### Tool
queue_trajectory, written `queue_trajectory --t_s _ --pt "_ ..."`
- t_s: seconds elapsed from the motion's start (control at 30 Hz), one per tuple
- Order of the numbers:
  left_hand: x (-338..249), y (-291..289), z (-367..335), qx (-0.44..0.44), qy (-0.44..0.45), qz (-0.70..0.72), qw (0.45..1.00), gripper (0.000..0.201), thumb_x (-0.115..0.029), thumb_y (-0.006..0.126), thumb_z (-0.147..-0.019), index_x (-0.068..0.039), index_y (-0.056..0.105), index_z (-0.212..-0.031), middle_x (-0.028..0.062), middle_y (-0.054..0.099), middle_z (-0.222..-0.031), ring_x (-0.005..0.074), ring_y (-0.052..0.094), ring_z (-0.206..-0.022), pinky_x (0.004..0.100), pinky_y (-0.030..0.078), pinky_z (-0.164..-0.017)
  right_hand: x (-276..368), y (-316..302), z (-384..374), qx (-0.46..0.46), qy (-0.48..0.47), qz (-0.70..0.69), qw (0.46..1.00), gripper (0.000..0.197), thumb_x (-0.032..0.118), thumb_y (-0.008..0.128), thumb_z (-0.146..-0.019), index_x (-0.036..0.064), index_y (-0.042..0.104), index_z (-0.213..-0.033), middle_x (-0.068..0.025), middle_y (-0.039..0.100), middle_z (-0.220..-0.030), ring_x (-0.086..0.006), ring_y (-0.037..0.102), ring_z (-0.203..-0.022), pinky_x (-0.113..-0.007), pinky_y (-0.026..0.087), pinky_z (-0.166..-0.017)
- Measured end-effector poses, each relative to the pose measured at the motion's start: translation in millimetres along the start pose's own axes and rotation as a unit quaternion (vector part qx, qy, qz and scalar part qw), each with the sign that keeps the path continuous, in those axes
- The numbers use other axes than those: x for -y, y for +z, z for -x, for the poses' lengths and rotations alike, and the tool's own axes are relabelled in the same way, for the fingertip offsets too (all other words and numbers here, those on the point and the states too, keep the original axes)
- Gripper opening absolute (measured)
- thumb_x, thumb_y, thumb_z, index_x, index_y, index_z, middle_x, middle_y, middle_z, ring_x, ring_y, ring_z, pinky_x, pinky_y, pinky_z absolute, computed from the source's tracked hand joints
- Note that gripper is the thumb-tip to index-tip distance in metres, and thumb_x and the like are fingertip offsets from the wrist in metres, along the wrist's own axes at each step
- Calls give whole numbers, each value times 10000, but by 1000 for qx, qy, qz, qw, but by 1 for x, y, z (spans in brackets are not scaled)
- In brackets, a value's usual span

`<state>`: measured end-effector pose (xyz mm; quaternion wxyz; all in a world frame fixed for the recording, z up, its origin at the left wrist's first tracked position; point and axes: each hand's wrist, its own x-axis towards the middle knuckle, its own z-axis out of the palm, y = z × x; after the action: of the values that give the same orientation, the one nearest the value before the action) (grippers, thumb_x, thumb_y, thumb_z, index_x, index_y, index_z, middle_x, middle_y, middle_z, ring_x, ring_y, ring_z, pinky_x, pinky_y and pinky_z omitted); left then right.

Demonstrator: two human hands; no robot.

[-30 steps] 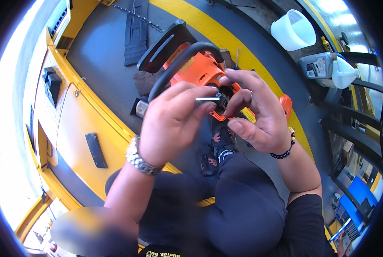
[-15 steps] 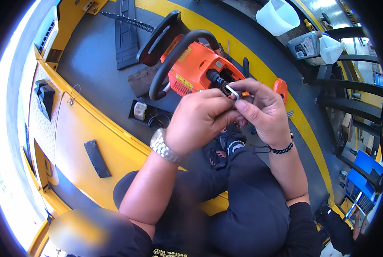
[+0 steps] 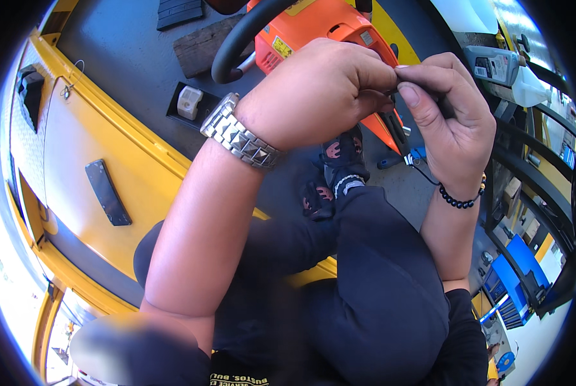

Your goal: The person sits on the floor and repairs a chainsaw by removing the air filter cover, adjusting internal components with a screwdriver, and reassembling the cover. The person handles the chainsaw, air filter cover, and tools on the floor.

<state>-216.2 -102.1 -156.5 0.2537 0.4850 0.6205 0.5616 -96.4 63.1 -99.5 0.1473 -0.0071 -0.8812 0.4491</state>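
Left hand (image 3: 317, 93), right hand (image 3: 452, 116) higher than before, near orange chainsaw (image 3: 326, 29); fingers (image 3: 436, 77) pinched, contents unclear.

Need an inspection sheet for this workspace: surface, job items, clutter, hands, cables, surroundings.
Surface: smooth grey painted floor; flat yellow metal panel to the left.
Job items: orange plastic chainsaw body with black curved handle, cut off by the top edge, partly hidden by the left hand.
Clutter: dark rectangular slab, phone-like, on the panel; brown wooden block and black tray holding a white plastic part beside the saw.
Hands: left hand and right hand meet at the fingertips; anything pinched is hidden.
Cables: thin looped wire at the panel; purpose unclear.
Surroundings: grey-blue plastic bottle to the right.
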Motion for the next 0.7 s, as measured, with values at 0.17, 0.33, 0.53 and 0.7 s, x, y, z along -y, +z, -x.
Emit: queue_trajectory --t_s 0.17,0.33,0.53,0.7 --pt "11 13 1 -12 -1 -48 999 163 -29 751 -898 -17 733 -1059 78 675 -878 246 661 -799 329 539 -741 -1 -1 8 40 -4 96 995 132 -2 747 -913 -33 727 -1039 -71 653 -917 -136 630 -794 -241 490 -720" --pt "13 14 -4 -19 48 -98 994 123 -86 759 -854 -49 770 -971 138 739 -898 298 733 -857 383 591 -762 3 -7 12 93 -1 122 988 130 -18 746 -905 -38 725 -1032 -85 659 -900 -155 637 -795 -248 491 -728" --pt "4 -1 -6 153 -70 -29 985 153 -69 683 -894 -18 760 -1017 153 687 -957 346 678 -903 417 537 -811 4 -21 15 205 39 -13 978 209 30 718 -928 -27 718 -1128 -66 658 -930 -143 630 -812 -264 472 -735" --pt "12 1 0 141 -34 -18 989 184 -66 671 -896 -13 757 -1049 161 701 -941 353 683 -909 423 539 -815 -11 -20 20 229 103 -102 963 350 103 771 -912 -26 683 -1226 -48 663 -1004 -103 588 -829 -256 443 -728"
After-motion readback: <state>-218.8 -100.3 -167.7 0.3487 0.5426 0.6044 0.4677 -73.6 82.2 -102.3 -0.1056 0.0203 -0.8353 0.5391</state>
